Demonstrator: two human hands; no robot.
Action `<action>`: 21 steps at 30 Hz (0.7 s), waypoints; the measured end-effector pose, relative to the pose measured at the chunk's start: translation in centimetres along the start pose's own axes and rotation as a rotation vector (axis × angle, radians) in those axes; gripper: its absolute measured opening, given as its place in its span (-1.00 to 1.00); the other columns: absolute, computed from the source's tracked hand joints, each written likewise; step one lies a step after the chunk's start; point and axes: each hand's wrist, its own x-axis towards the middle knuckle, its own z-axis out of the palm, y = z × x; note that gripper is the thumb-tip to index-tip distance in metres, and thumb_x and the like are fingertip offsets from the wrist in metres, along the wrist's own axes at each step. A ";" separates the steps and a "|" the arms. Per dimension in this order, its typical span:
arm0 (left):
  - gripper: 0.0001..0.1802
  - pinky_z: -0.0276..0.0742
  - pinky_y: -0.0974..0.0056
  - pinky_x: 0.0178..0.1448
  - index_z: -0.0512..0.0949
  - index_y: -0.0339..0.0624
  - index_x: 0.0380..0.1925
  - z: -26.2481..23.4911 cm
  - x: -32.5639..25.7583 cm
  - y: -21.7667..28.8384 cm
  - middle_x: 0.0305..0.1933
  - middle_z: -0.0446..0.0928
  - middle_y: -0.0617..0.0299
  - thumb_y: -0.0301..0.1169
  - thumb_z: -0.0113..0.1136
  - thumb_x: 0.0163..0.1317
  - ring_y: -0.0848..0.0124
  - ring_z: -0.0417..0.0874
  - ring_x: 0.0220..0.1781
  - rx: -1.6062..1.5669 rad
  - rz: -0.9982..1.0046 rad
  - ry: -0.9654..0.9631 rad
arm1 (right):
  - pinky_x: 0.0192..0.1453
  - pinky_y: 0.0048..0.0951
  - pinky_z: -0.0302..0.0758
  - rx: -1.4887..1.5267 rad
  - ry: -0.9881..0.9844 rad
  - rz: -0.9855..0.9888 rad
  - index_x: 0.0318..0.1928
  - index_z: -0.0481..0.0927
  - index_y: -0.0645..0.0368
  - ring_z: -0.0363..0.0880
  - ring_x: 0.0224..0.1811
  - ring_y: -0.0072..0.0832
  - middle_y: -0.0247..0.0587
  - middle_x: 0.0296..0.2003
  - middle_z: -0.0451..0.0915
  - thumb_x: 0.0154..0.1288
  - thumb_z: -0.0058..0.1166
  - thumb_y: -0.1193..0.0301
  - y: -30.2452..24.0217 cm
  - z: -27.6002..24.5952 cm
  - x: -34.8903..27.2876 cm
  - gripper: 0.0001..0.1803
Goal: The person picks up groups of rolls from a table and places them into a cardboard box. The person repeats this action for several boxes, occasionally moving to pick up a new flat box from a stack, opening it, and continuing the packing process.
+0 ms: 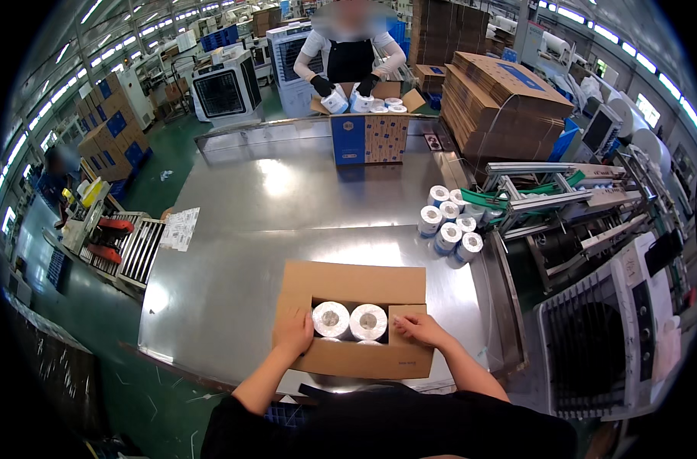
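An open brown carton [356,361] stands in front of me on the metal table. Wrapped white paper rolls show in its opening, two of them fully: a left roll [331,319] and a right roll [368,322]; the edges of others peek out below. My left hand [293,330] lies flat over the carton's left flap, fingers stretched out. On the opposite side my right hand [419,330] has bent fingers closed at the right flap [409,310], which is folded inward over part of the opening. The far flap [356,279] is folded outward.
Across the metal table [233,249], a person in gloves [366,84] handles rolls in a blue-and-brown carton [370,140]. Several loose rolls [449,222] stand at the right beside a conveyor frame [547,200]. Flattened cartons [501,107] are stacked behind. A roller conveyor [140,249] adjoins the left.
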 end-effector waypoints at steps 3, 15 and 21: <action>-0.58 0.27 0.01 0.17 0.41 -0.21 -0.05 4.6 4.0 -0.8 0.13 0.36 0.00 -0.28 0.16 0.10 0.05 0.34 0.18 0.014 0.270 0.288 | 0.11 -0.31 0.42 -0.500 0.531 -0.344 0.25 0.15 0.28 0.46 0.04 -0.18 0.09 0.04 0.43 -0.12 0.40 0.06 -1.3 1.4 -3.9 0.01; -0.77 0.41 0.13 -0.19 0.52 -0.20 -0.55 1.7 8.5 5.0 -0.53 0.48 0.11 -0.26 0.17 0.08 0.15 0.52 -0.35 0.010 0.562 0.320 | 0.04 -0.38 0.46 0.570 0.272 0.064 0.14 0.34 0.24 0.49 0.00 -0.39 -0.12 -0.02 0.50 0.08 0.29 0.32 3.5 5.0 -5.9 -0.37; -0.14 -0.02 -0.12 0.38 0.29 -0.36 0.14 4.6 -5.1 4.7 0.27 0.21 -0.14 0.07 0.23 -0.03 -0.01 0.11 0.37 0.013 0.298 0.137 | 0.18 -0.23 0.35 0.768 0.107 0.182 0.25 0.22 0.16 0.36 0.16 -0.36 -0.16 0.13 0.39 0.23 0.14 0.16 -1.4 10.2 -2.1 -0.33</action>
